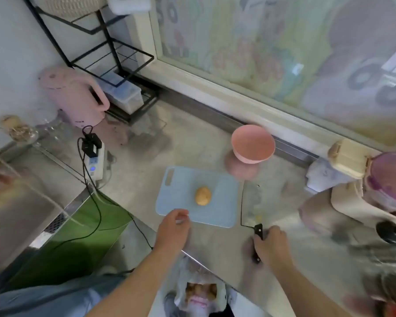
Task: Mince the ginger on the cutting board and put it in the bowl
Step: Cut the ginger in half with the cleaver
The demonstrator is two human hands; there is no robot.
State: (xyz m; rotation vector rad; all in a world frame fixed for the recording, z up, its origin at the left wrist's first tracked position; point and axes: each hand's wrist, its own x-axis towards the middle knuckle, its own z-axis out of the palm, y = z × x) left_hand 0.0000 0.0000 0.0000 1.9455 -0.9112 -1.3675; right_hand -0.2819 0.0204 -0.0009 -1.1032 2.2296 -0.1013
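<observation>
A tan lump of ginger (203, 196) lies in the middle of a light blue cutting board (181, 197) on the steel counter. A pink bowl (252, 143), with nothing in it, stands just behind the board's right corner. My left hand (174, 227) pinches the board's near edge. My right hand (272, 245) grips the black handle of a cleaver (252, 204), whose wide blade lies flat on the counter right of the board.
A power strip (94, 163) with a black cable sits left of the board. A pink kettle (76, 97) and a black wire rack (114, 65) stand at the back left. Containers crowd the right edge (357, 179). A bag (199, 291) hangs below the counter's front.
</observation>
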